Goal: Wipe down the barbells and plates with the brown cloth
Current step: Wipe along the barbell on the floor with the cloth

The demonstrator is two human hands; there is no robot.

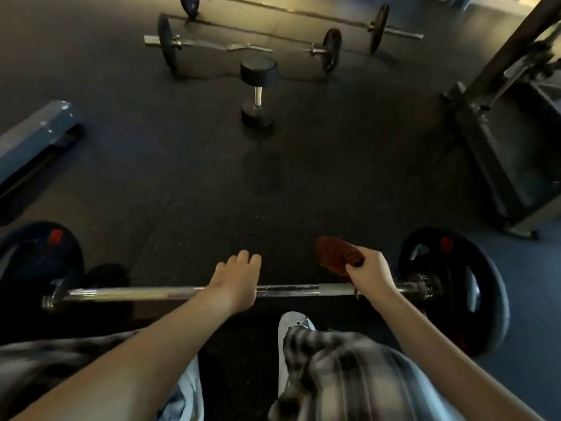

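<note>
Gripping the cloth (335, 253) in the right hand (368, 275), with fingers and thumb curled tight round a bunched brown wad. Holding it just beyond the bar (136, 293), near the bar's right end and close to the right plate (455, 287); cannot tell whether cloth and bar touch. Laying the left hand (235, 281) across the middle of the bar, palm down, with fingers relaxed, slightly spread and reaching past it, clasping nothing; cannot tell whether the palm rests on the steel or hovers above it. Spanning the foreground from left to right on the dark floor (182, 183), with the left plate (36, 256) and right plate upright at the ends, each dark with a red mark near the top. Showing, under the bar on the right side, a white shoe (294, 323) and a knee in plaid fabric. Showing, well beyond the bar: a dumbbell (258, 95) at centre; behind it a curl bar (243, 47) with a plate at each end; farther back a second barbell (379, 25), also loaded. Showing a grey bench (33, 138) at the left edge and a rack (491, 141) at the right edge, both well apart from the hands.
</note>
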